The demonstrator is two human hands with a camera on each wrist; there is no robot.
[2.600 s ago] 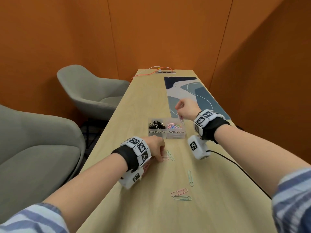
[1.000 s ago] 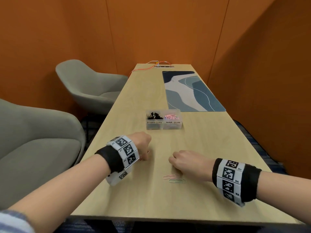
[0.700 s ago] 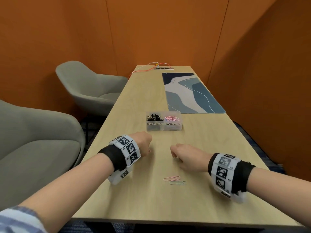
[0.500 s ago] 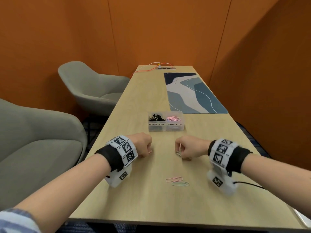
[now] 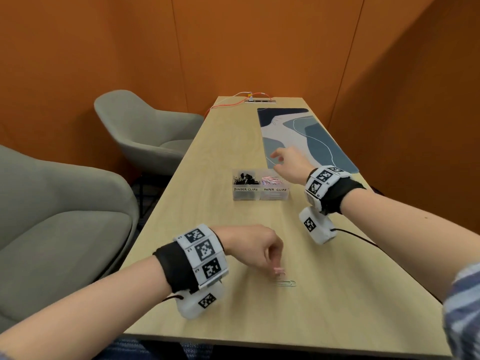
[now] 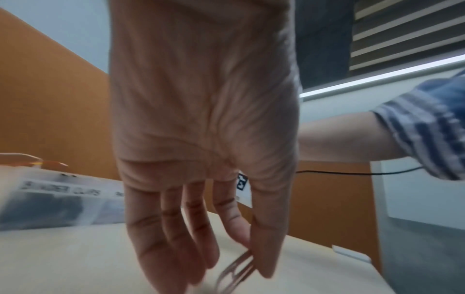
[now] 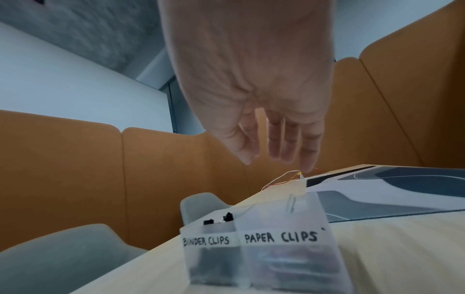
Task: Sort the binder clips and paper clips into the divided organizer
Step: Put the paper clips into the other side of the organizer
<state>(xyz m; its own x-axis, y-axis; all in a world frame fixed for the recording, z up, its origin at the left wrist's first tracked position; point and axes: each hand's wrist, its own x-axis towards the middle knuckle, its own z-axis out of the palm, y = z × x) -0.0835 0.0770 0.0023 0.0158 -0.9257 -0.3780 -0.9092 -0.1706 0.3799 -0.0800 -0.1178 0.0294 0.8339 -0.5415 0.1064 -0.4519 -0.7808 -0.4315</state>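
Note:
A clear two-part organizer (image 5: 259,196) stands mid-table, labelled BINDER CLIPS and PAPER CLIPS. Black binder clips (image 5: 244,178) fill its left part and pink paper clips (image 5: 272,180) its right part. My right hand (image 5: 276,161) hovers open above the right part. In the right wrist view a loose clip (image 7: 292,202) hangs in the air over that part of the organizer (image 7: 279,258), below my right hand (image 7: 271,157). Near the front edge my left hand (image 5: 276,268) pinches a pink paper clip (image 5: 280,272); thumb and forefinger hold this clip (image 6: 235,271). A pale green clip (image 5: 285,283) lies beside it.
A blue-and-white desk mat (image 5: 306,136) lies beyond the organizer on the right. Two grey chairs (image 5: 145,136) stand left of the table. An orange cable (image 5: 233,102) and a socket strip sit at the far end. A black wire (image 5: 358,237) trails from my right wrist.
My right hand carried a clip from the near table up over the paper-clip part and opened, letting it go. My left hand moved right to the two clips and pinched the pink one.

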